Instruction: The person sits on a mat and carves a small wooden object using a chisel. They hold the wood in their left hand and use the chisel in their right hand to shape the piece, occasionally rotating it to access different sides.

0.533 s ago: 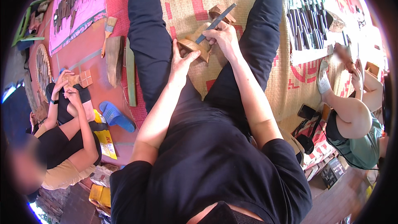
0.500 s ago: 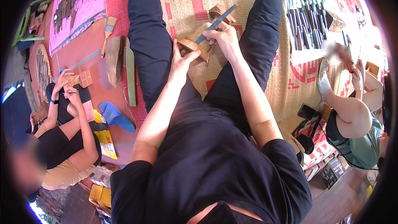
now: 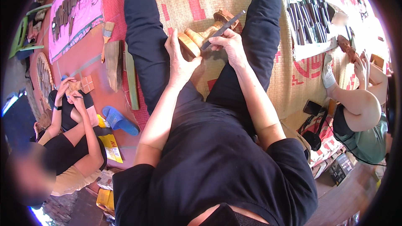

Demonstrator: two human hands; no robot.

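We see a honey-brown carved wooden piece (image 3: 201, 37), a dark grey tool (image 3: 224, 29) and a straw-coloured mat (image 3: 268, 96) patterned in angular red. To the left we find reddish floor tiles (image 3: 81, 57), a blue slipper (image 3: 119, 120) and, farther off, a pink cloth (image 3: 90, 12).

Carved piece (image 3: 204, 36): honey-toned wood, smooth, slight sheen. Tool (image 3: 235, 19): dark grey, looks metal, matt. Mat (image 3: 295, 94): woven straw-like fibre, ribbed. Trousers (image 3: 144, 21): matt dark cloth. Wood slab (image 3: 113, 65): rough, grainy. Blue footwear (image 3: 119, 120): plastic or rubber, can't tell which.
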